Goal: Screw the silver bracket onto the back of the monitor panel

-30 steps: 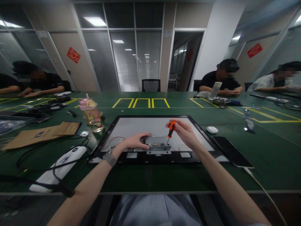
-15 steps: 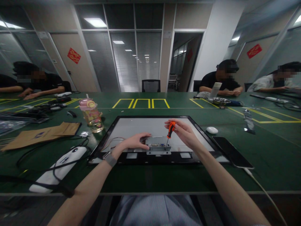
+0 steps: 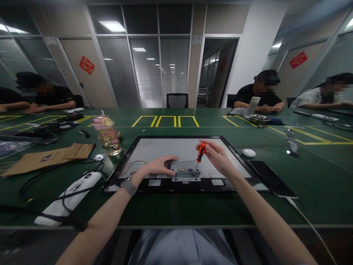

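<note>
An orange-and-black screwdriver is held by its handle in the curled fingers of my right hand. Its shaft slants down to the right end of a metal bracket with connector ports on it. My left hand rests at the bracket's left end, thumb at the front and fingers curved behind, closed around that end. Beneath both hands lies a flat display panel with a black frame and pale back. The screwdriver's tip and any screw under it are too small to make out.
Left of the panel stand a pink-lidded drink bottle, a brown paper bag and a white power strip with black cables. On the right lie a phone with its cable and a white case. Several people sit across the table.
My right hand and the screwdriver handle have shifted slightly to the right, and the fingers have turned a little on the handle. My left hand stays in place.
</note>
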`<state>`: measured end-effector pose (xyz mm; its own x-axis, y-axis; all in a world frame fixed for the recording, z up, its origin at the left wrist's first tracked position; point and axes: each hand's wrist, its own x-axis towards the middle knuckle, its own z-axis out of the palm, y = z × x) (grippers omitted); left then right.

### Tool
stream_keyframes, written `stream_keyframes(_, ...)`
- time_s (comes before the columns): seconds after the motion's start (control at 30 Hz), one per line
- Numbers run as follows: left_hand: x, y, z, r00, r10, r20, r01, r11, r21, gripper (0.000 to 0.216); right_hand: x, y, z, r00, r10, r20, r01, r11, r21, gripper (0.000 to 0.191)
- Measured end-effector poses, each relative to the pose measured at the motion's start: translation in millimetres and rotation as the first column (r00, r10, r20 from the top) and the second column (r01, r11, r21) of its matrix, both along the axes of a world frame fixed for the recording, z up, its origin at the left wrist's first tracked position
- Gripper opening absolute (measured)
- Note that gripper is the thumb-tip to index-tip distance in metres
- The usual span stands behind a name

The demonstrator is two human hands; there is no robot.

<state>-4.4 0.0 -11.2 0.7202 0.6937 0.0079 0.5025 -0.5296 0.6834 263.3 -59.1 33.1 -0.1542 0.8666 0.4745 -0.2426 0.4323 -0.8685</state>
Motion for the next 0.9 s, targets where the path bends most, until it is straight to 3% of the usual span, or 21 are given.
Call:
stream_keyframes(0.2,0,0,-0.3,1.000,0.008,0.006,-0.007,1.000,-0.013,0.074,-1,0,-1.8,1.000,-0.021,0.000,0.021,1.000,0.018,0.016)
stream_keyframes(0.47,0,-1,0.3,1.000,0.012,-0.012,-0.012,1.000,-0.003,0.074,0,-2,0.9,0.998,0.061,0.032,-0.062,0.998,0.031,0.025)
stream_keyframes(0.63,0,-1,-0.6,1.000,0.019,-0.011,-0.019,1.000,0.008,0.075,0,0,-2.6,0.997,-0.017,0.079,0.012,0.998,0.055,0.025)
stream_keyframes(0.9,0,-1,-0.6,1.000,0.028,0.007,-0.028,0.999,-0.020,0.074,-1,5,-10.5,0.979,-0.203,0.014,0.202,0.978,0.056,0.018)
